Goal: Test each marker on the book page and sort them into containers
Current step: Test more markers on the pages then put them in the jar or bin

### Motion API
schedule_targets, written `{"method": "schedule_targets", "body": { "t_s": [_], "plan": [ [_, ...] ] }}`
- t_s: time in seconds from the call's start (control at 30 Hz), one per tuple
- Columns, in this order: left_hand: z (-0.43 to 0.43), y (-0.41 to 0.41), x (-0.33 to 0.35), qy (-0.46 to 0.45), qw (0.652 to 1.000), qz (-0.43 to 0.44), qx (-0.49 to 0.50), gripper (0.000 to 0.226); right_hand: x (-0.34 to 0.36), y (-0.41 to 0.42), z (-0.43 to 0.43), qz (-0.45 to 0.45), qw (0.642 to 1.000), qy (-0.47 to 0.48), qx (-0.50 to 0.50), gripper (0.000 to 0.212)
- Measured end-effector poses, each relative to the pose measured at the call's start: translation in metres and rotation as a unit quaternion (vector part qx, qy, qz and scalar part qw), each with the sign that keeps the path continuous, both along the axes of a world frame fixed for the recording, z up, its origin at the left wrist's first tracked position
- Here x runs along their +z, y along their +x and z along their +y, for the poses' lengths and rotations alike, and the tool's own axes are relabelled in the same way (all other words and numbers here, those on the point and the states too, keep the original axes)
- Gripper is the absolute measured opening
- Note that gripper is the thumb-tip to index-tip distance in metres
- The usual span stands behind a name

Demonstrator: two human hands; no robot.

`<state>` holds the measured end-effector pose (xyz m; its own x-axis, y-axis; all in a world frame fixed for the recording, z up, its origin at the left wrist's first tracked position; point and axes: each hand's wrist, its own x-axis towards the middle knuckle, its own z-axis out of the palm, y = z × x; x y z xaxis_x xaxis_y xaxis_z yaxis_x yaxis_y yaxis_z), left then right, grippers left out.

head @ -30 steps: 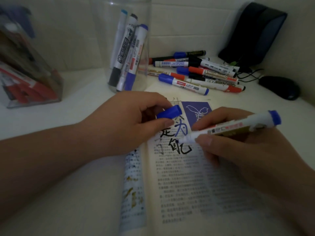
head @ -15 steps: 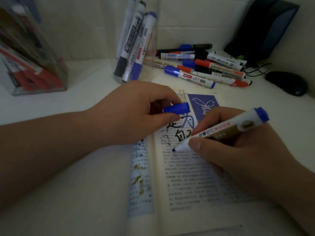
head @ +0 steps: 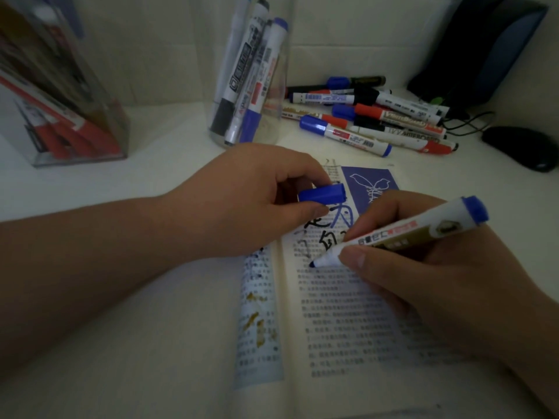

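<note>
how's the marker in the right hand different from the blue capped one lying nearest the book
The held marker is uncapped, tip at the book page; the lying marker is capped. The held marker tilts in the right hand; the lying marker lies flat, unheld. Both have white barrels, blue ends.

white table (head: pixel 169 164) | open book (head: pixel 348 328) | loose markers (head: pixel 378 116) | round jar (head: pixel 273 116) | clear box (head: pixel 99 95) | mouse (head: pixel 520 146)

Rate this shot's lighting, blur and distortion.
Head view: dim, underexposed; the clear box at left is blurred; the round jar leans from wide-angle distortion; the blue marker in the right hand, the blue cap in the left hand and the book page are fairly sharp.
</note>
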<state>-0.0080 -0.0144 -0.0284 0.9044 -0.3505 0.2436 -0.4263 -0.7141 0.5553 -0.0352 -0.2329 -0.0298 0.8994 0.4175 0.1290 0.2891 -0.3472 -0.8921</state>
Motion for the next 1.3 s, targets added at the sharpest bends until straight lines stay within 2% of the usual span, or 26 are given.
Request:
{"method": "schedule_targets", "body": {
  "t_s": [0.33, 0.43, 0.53, 0.63, 0.8, 1.3],
  "plan": [
    [0.000, 0.000, 0.000, -0.004, 1.000, 0.001, -0.001, 0.031, 0.007, 0.001, 0.000, -0.014, 0.998, -0.062, 0.018, 0.013],
    [0.000, 0.000, 0.000, -0.003, 1.000, -0.002, -0.001, 0.031, 0.011, 0.001, 0.004, 0.021, 0.999, -0.037, 0.016, 0.011],
    [-0.001, -0.001, 0.000, -0.004, 1.000, -0.004, -0.002, 0.032, 0.014, 0.001, 0.007, 0.043, 0.999, -0.018, -0.004, 0.028],
    [0.000, -0.001, -0.001, -0.005, 1.000, -0.006, 0.001, 0.027, 0.015, -0.001, 0.007, 0.048, 0.999, -0.020, -0.002, 0.031],
    [0.000, -0.001, -0.001, -0.011, 1.000, -0.003, 0.002, 0.027, 0.017, -0.004, 0.009, 0.039, 0.999, -0.019, 0.016, 0.022],
    [0.000, -0.001, -0.002, 0.001, 1.000, -0.022, -0.007, 0.033, 0.018, -0.004, 0.011, 0.076, 0.997, -0.002, 0.002, 0.026]
  ]
}}
